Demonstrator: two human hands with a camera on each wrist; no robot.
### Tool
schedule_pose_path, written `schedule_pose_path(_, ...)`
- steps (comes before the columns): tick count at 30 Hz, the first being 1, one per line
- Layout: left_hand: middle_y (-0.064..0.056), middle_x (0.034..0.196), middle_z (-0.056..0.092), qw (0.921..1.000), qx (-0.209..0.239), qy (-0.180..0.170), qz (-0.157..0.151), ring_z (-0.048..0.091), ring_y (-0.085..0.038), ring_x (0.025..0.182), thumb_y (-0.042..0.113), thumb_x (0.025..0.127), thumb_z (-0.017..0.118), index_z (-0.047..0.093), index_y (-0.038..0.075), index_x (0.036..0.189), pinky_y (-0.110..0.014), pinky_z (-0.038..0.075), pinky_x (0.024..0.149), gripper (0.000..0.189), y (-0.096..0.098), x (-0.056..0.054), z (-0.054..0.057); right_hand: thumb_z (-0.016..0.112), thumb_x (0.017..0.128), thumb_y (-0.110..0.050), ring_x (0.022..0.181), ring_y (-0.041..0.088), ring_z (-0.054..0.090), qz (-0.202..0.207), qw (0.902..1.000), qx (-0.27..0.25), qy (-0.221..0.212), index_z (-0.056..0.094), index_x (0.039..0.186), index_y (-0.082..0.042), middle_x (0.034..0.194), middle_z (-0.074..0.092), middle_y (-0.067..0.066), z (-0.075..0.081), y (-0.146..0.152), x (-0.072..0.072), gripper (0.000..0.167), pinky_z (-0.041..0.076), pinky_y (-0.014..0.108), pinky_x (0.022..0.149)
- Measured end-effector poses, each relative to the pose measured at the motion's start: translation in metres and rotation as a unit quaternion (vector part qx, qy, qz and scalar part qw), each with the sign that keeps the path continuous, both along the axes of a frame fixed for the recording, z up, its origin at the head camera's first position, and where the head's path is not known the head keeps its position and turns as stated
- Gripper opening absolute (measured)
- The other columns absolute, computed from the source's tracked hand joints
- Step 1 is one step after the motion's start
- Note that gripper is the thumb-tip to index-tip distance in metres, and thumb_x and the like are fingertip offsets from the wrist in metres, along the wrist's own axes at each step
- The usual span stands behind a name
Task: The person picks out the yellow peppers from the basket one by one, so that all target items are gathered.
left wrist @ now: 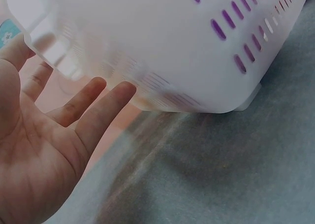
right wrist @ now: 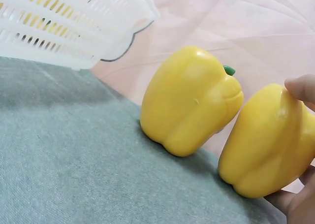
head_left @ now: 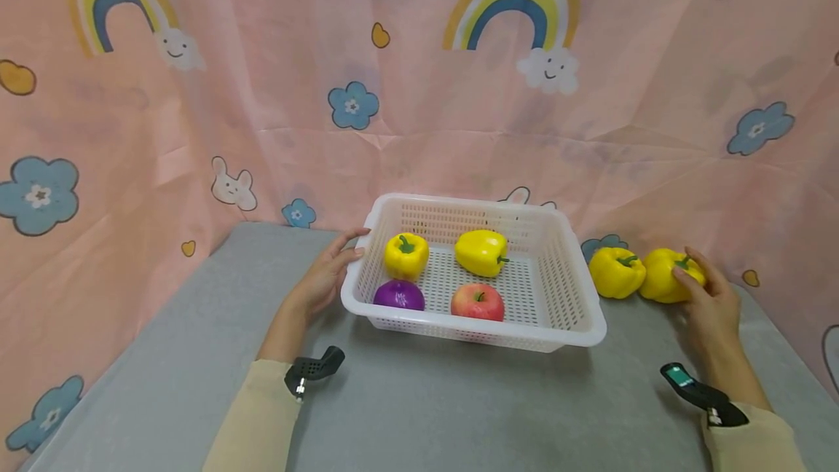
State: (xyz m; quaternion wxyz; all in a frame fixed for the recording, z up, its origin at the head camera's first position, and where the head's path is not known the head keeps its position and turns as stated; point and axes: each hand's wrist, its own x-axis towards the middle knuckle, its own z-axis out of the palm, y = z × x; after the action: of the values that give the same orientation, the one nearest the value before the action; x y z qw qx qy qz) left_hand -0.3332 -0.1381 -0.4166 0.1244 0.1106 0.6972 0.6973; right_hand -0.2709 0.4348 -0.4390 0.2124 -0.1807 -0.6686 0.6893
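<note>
A white plastic basket (head_left: pixel 473 330) stands mid-table. In it lie two yellow bell peppers (head_left: pixel 406 256) (head_left: pixel 481 253), a purple onion-like round thing (head_left: pixel 398 296) and a red apple (head_left: pixel 478 302). At the basket's left end is my left hand (head_left: pixel 323 275), its fingertips at the rim; the left wrist view shows its fingers (left wrist: pixel 115 98) fairly straight against the outer wall. To the basket's right, my right hand (head_left: pixel 714 309) grips a yellow bell pepper (right wrist: pixel 266 145) between thumb and fingers. Another yellow bell pepper (right wrist: pixel 189 103) sits on the table, just left of the gripped one.
Grey cloth covers the table (head_left: pixel 472 406). Behind it hangs a pink curtain (head_left: pixel 419 159) printed with rainbows, flowers and rabbits, close to the back of the basket and the peppers. Each wrist carries a black strapped device (head_left: pixel 314 368).
</note>
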Motion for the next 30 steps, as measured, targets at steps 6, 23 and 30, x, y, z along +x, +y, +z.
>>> schedule_pose_path(6,-0.012,0.161,0.036,1.0000,0.000,0.001,0.001,0.048,-0.041,0.140,0.024,0.106,0.046,0.036,0.024,0.152,-0.050,0.051,0.106,0.047,-0.001,0.000,-0.001,0.067,0.098,-0.028,0.137,0.000,0.035,-0.001,1.0000,0.001,-0.002,0.050,0.149,-0.032,0.157,0.040,-0.019,0.000,0.001,-0.002,0.055,0.028,0.007,0.116)
schedule_pose_path(23,-0.013,0.161,0.035,1.0000,0.006,-0.001,-0.006,0.046,-0.042,0.142,0.023,0.106,0.045,0.034,0.023,0.153,-0.050,0.049,0.108,0.048,0.001,0.000,0.001,0.067,0.097,-0.019,0.119,-0.001,0.046,-0.028,0.9970,-0.051,0.052,0.053,0.147,-0.025,0.133,0.052,-0.019,0.037,-0.001,0.011,0.052,0.037,0.013,0.113)
schedule_pose_path(30,-0.013,0.162,0.035,1.0000,0.003,0.000,-0.005,0.046,-0.042,0.142,0.024,0.106,0.045,0.034,0.023,0.153,-0.051,0.049,0.108,0.048,0.000,0.000,0.001,0.066,0.096,-0.008,0.115,0.005,0.050,-0.028,0.9865,-0.090,0.134,0.058,0.142,-0.017,0.131,0.055,-0.010,0.068,-0.014,0.016,0.047,0.053,0.005,0.080)
